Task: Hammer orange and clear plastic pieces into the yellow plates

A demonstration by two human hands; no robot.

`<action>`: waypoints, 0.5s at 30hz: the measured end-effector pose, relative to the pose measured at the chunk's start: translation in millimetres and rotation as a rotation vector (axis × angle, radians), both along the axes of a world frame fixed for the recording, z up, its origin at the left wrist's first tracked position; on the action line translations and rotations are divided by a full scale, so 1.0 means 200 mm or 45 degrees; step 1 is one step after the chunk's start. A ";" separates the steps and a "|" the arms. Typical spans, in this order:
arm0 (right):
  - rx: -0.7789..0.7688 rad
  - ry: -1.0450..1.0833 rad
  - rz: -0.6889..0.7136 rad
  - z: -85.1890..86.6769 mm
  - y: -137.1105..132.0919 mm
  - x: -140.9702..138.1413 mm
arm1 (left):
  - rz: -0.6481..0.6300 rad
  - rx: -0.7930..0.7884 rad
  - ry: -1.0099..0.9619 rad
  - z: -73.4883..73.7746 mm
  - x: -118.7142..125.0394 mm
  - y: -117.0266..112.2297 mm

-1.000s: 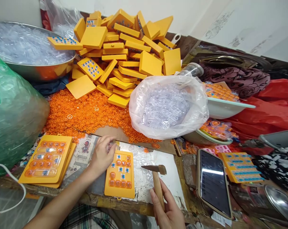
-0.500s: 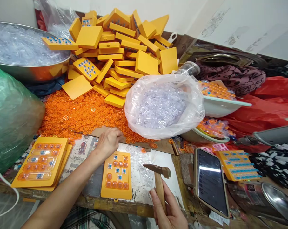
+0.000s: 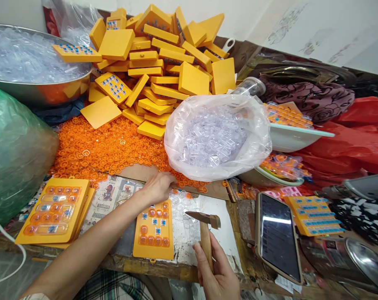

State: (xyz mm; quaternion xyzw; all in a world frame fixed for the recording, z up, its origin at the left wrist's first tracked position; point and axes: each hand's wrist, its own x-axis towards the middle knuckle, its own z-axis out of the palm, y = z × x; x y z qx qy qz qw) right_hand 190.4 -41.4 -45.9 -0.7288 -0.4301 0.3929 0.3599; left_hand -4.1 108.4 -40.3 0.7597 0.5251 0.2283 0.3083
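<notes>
My left hand reaches past the top edge of a yellow tray, its fingers curled down onto the orange rings at the near edge of the pile. What the fingers pinch is hidden. The tray lies flat on the board and carries several orange and blue pieces. My right hand grips the wooden handle of a small hammer, whose metal head hovers just right of the tray, above a few loose clear pieces.
A heap of yellow trays rises at the back. A plastic bag of clear parts sits right of the rings. Filled trays are stacked at left. A phone, another tray, bowls and a green bag crowd the sides.
My left hand has moved off the tray, up and to the right, to the edge of the orange ring pile. The hammer has barely shifted.
</notes>
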 end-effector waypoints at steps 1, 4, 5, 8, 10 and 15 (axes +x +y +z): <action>-0.003 0.006 -0.003 0.00 0.00 0.00 | -0.027 0.005 0.004 0.01 0.00 0.00; 0.009 0.026 -0.023 -0.01 0.01 -0.02 | -0.098 0.015 0.042 0.02 0.03 -0.01; 0.023 0.028 -0.035 -0.02 0.01 -0.02 | -0.112 0.013 0.063 0.02 0.04 -0.01; 0.073 -0.007 -0.052 -0.04 0.02 -0.02 | -0.145 -0.007 0.149 0.02 0.10 -0.02; 0.091 -0.027 -0.042 -0.05 0.03 -0.02 | -0.153 -0.029 0.206 0.03 0.15 -0.03; 0.019 0.029 -0.097 -0.07 0.03 0.01 | -0.065 -0.039 0.208 0.03 0.10 -0.02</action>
